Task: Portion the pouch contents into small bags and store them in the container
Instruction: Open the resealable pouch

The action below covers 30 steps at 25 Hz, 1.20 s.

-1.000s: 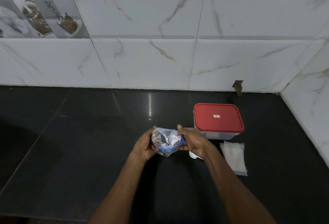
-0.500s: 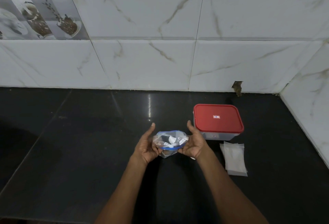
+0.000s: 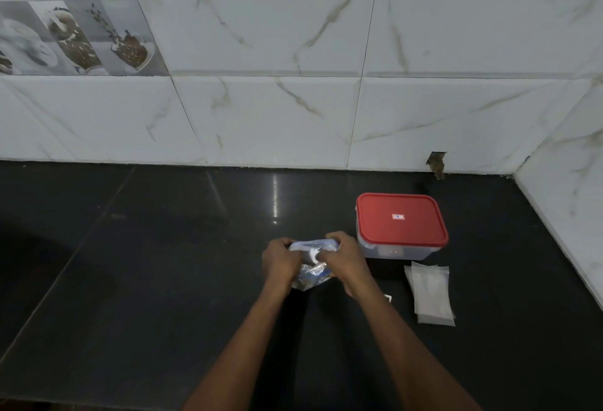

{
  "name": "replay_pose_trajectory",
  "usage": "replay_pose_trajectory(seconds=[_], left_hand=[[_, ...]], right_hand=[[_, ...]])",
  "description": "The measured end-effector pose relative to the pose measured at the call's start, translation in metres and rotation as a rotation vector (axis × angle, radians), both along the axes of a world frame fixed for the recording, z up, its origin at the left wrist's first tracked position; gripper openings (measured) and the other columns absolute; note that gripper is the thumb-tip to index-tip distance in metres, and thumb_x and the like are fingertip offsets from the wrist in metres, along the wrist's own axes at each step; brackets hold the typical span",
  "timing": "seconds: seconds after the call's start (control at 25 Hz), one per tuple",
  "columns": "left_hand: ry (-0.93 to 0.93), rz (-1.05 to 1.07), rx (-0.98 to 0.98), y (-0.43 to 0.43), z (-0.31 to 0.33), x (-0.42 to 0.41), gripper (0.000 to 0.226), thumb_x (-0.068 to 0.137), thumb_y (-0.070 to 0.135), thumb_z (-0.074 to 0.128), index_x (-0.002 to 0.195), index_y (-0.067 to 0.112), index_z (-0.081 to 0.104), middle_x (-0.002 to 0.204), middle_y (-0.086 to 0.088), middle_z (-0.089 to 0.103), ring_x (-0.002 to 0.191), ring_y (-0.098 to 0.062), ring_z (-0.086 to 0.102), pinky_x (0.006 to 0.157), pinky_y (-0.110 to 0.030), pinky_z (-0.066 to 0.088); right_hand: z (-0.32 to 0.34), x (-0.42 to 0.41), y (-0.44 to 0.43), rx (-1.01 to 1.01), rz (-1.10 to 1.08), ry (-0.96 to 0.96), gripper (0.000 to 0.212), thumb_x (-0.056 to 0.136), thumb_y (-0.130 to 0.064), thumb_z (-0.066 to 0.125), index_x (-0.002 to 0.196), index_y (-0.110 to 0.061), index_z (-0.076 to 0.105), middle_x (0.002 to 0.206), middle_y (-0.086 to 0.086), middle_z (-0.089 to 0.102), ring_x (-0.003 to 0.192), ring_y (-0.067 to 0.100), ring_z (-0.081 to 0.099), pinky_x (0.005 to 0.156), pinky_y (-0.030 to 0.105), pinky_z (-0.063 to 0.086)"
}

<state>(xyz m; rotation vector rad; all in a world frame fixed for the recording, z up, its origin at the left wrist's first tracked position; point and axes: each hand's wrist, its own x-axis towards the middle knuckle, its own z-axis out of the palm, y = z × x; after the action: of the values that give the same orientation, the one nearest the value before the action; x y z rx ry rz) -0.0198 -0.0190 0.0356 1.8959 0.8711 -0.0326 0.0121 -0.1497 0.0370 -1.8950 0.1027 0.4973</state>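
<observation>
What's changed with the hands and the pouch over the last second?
Both hands, left hand and right hand, have shifted from cupping the pouch at its sides to gripping its top edge, fingers curled over it. The red-lidded container stays shut, and the small bags lie untouched beside it.

Pouch [image 3: 311, 275] contents (blurred, behind both hands) indistinct

No text can be read; the small white-and-red label [image 3: 397, 216] on the container's red lid [image 3: 401, 219] is too blurred.
</observation>
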Motion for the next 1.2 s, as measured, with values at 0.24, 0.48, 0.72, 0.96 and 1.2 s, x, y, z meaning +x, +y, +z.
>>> replay_pose_trajectory(seconds=[0.24, 0.48, 0.72, 0.96, 1.2], left_hand=[[0.177, -0.128, 0.262, 0.024, 0.002, 0.006, 0.029, 0.080, 0.018, 0.066, 0.107, 0.017, 0.077, 0.109, -0.015, 0.075, 0.101, -0.033, 0.071, 0.082, -0.034, 0.056], [0.119, -0.176, 0.386, 0.022, 0.001, -0.004, 0.018, 0.084, 0.013, 0.067, 0.098, 0.002, 0.068, 0.104, -0.021, 0.070, 0.096, -0.039, 0.068, 0.074, -0.037, 0.053], [0.139, -0.276, 0.313, 0.024, 0.018, 0.006, 0.027, 0.076, 0.010, 0.068, 0.101, 0.002, 0.073, 0.102, -0.019, 0.073, 0.097, -0.033, 0.070, 0.073, -0.030, 0.053], [0.204, -0.366, 0.099, 0.028, 0.028, 0.005, 0.013, 0.082, 0.007, 0.072, 0.094, 0.003, 0.074, 0.088, -0.019, 0.073, 0.077, -0.028, 0.073, 0.069, -0.038, 0.063], [0.064, -0.173, -0.409, 0.028, 0.013, -0.010, 0.009, 0.093, 0.006, 0.069, 0.092, -0.002, 0.066, 0.089, -0.024, 0.069, 0.066, -0.026, 0.070, 0.059, -0.040, 0.063]], right_hand=[[0.016, -0.007, -0.004, -0.636, -0.025, -0.306, 0.021, 0.085, 0.001, 0.056, 0.105, -0.007, 0.057, 0.107, 0.010, 0.054, 0.088, 0.027, 0.062, 0.065, 0.033, 0.047], [0.013, 0.001, -0.014, -0.647, 0.181, -0.274, 0.029, 0.084, -0.005, 0.065, 0.109, -0.013, 0.052, 0.115, 0.009, 0.047, 0.092, 0.026, 0.060, 0.074, 0.036, 0.054], [0.027, 0.003, -0.013, -0.768, 0.266, -0.420, 0.014, 0.090, -0.005, 0.056, 0.104, -0.009, 0.057, 0.100, 0.011, 0.064, 0.083, 0.022, 0.058, 0.067, 0.029, 0.041], [0.033, 0.011, -0.013, -0.583, 0.086, -0.230, 0.010, 0.083, -0.002, 0.066, 0.085, -0.009, 0.060, 0.092, 0.013, 0.066, 0.082, 0.026, 0.064, 0.070, 0.037, 0.055], [0.022, -0.005, -0.024, -0.215, 0.053, -0.122, 0.010, 0.086, -0.002, 0.063, 0.089, -0.010, 0.069, 0.092, 0.007, 0.068, 0.087, 0.025, 0.068, 0.076, 0.039, 0.057]])
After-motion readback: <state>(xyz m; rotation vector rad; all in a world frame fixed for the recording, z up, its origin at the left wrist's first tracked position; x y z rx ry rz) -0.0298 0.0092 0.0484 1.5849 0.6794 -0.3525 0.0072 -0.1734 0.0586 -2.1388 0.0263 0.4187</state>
